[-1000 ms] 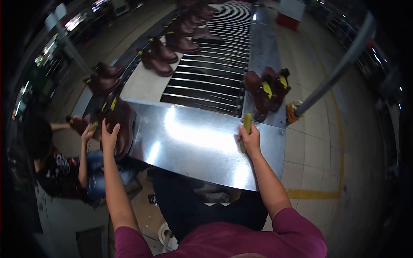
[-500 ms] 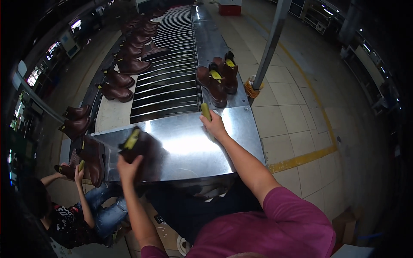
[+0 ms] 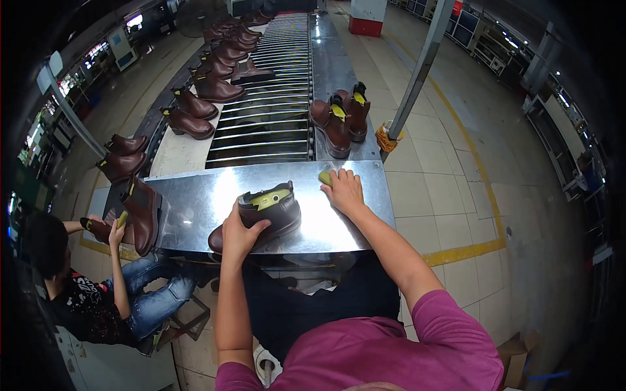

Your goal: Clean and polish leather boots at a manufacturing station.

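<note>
On the shiny metal table end, my left hand grips a dark brown ankle boot round its side. The boot's opening faces up and shows a yellow-green lining; its toe points left. Farther right, my right hand is over the metal, its fingers round a small olive-green block. The block is partly hidden by the fingers, and I cannot tell whether it is a sponge or a brush. Beyond that hand, a pair of brown boots stands on the metal side ledge.
A roller conveyor runs away from me, with a row of brown boots along its left. More boots stand by a seated co-worker, who holds a boot and a green block. A metal post rises at right.
My left hand has brought the boot rightward along the table; it was blurred before. My right hand has lowered with the green block and turned its back upward. The view has shifted slightly.
</note>
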Demonstrator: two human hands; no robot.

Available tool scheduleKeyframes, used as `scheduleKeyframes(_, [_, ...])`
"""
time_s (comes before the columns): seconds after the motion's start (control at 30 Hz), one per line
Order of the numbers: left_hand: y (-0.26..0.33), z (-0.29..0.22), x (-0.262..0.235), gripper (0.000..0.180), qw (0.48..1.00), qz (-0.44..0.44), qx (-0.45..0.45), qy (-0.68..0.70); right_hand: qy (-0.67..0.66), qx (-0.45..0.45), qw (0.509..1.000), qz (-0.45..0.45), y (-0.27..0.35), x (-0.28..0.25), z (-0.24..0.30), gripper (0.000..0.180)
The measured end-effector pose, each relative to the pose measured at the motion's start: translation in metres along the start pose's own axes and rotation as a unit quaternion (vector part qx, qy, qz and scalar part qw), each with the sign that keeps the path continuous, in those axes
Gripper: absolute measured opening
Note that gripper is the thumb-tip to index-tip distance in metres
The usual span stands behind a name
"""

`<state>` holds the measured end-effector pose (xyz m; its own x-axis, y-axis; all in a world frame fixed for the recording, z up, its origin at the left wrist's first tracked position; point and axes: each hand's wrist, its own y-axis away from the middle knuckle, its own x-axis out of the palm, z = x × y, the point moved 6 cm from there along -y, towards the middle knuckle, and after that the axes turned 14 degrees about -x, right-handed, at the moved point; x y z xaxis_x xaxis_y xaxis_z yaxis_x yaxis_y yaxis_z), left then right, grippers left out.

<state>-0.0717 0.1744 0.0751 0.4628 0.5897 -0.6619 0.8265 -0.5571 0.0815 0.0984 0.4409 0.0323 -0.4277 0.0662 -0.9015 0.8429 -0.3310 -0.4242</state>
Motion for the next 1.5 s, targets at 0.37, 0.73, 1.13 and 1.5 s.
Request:
scheduleKeyframes(0.37, [0.003,0.021,-0.014,0.069,0.935,0.067,0.062,0.343,-0.726,-0.038,0.682,0.081,-0.011,-0.007,0.086,0.091])
scheduleKeyframes(0.73, [-0.08,0.059,-0.003,0.056,0.641,0.145,0.13,0.742,-0.538,-0.188,0.812,-0.123,-0.03,-0.101,0.232,0.066])
scheduleKeyframes(1.13, [-0.096,0.006,0.004,0.092,0.845,0.069,-0.009,0.53,-0.566,-0.077,0.805,-0.159,0.001,-0.088,0.172,0.07])
scheduleKeyframes(1.5, [-0.125,-0.011,0.005,0.092,0.858,0.109,-0.005,0.501,-0.59,-0.044,0.783,-0.189,-0.009,-0.101,0.163,0.069])
